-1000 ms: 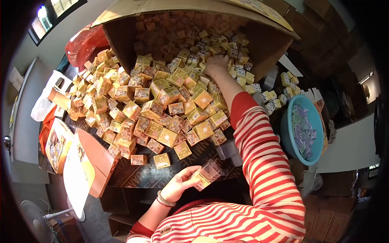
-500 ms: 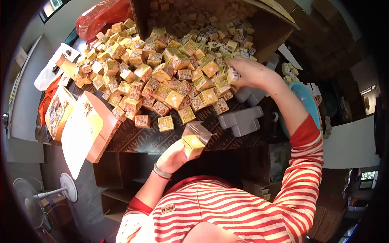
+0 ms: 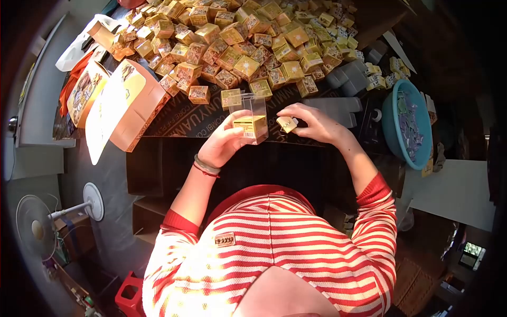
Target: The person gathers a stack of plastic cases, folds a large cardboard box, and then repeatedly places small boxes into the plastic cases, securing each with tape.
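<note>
My left hand (image 3: 219, 142) is closed around a clear plastic box (image 3: 259, 105), held upright with its top flap raised. A small yellow carton (image 3: 253, 128) sits in the lower part of it. Just to the right, my right hand (image 3: 321, 126) pinches a small pale-yellow carton (image 3: 287, 124) between thumb and fingers, apart from the plastic box. Beyond both hands, a heap of small printed yellow cartons (image 3: 246, 67) covers the dark table. Several empty clear plastic boxes (image 3: 338, 110) lie behind my right hand.
A blue basin (image 3: 388, 121) with small wrapped packets stands at the right. At the left is an opened orange display carton (image 3: 142, 105) with a bright white flap. A fan (image 3: 37, 227) and a red stool (image 3: 129, 296) are at lower left.
My right hand has come from the heap toward my left hand, bringing a small carton. My left hand has raised the clear plastic box and turned it upright. The camera view has tilted downward.
</note>
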A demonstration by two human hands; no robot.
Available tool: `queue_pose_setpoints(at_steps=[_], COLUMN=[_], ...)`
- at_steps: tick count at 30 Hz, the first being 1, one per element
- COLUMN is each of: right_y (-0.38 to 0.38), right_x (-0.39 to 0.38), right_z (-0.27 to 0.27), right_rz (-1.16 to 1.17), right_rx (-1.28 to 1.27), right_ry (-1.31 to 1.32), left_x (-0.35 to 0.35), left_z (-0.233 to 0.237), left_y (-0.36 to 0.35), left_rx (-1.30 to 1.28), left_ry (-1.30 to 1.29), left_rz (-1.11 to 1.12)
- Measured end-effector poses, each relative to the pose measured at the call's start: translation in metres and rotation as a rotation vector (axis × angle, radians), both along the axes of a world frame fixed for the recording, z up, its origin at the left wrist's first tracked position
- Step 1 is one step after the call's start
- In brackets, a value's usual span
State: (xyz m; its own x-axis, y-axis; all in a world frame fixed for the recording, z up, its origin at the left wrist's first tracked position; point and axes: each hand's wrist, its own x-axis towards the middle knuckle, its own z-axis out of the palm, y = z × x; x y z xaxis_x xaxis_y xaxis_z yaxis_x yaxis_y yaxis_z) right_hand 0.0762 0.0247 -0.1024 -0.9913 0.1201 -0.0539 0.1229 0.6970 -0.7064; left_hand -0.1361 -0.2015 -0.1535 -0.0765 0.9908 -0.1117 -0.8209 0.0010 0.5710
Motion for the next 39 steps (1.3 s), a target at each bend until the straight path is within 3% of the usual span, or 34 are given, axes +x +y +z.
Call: queue_pose_setpoints(at_steps=[6, 9, 13, 16, 18, 19, 20, 21, 23, 25, 26, 29, 34, 39], right_y=[-0.015, -0.044, -0.051, -0.048, -0.045, -0.043, -0.043, -0.045, -0.054, -0.051, -0.048, -0.049, -0.060, -0.064], right_x=[0.014, 0.008, -0.004, -0.002, 0.011, 0.014, 0.017, 0.015, 0.003, -0.003, -0.004, -0.005, -0.007, 0.001], right_z=[-0.020, -0.013, -0.037, -0.025, 0.008, 0.021, 0.038, 0.050, 0.056, 0.042, 0.040, 0.045, 0.042, 0.035], right_rz=[-0.208, -0.412, -0.500, -0.623, -0.525, -0.376, -0.188, -0.027, 0.039, -0.041, -0.106, -0.261, -0.199, -0.212], right_rx=[0.145, 0.210, 0.228, -0.040, -0.519, -0.822, -0.927, -0.848, -0.693, -0.658, -0.862, -0.752, -0.001, -0.073], right_ry=[0.115, 0.104, 0.158, 0.389, 0.175, 0.091, -0.068, -0.208, -0.376, -0.225, -0.211, -0.037, 0.321, 0.344], left_x=[0.000, 0.007, 0.015, 0.011, 0.006, 0.003, 0.002, 0.003, 0.007, 0.012, 0.012, 0.015, 0.028, 0.045], left_z=[0.001, 0.007, 0.015, 0.013, 0.009, 0.005, 0.003, 0.004, 0.007, 0.006, 0.000, 0.002, 0.003, 0.001], left_y=[0.000, 0.000, 0.004, 0.002, -0.004, -0.005, -0.005, -0.005, -0.003, -0.004, -0.004, -0.011, -0.012, -0.012], left_rx=[-0.021, -0.021, -0.031, -0.048, -0.073, -0.079, -0.081, -0.064, -0.030, 0.005, 0.002, 0.031, 0.053, 0.013], left_ry=[0.316, 0.378, 0.393, 0.501, 0.590, 0.640, 0.689, 0.698, 0.716, 0.768, 0.834, 0.960, 0.553, 0.487], left_rz=[0.111, 0.116, 0.082, 0.136, 0.140, 0.128, 0.114, 0.078, 0.003, -0.115, -0.136, -0.205, -0.194, -0.131])
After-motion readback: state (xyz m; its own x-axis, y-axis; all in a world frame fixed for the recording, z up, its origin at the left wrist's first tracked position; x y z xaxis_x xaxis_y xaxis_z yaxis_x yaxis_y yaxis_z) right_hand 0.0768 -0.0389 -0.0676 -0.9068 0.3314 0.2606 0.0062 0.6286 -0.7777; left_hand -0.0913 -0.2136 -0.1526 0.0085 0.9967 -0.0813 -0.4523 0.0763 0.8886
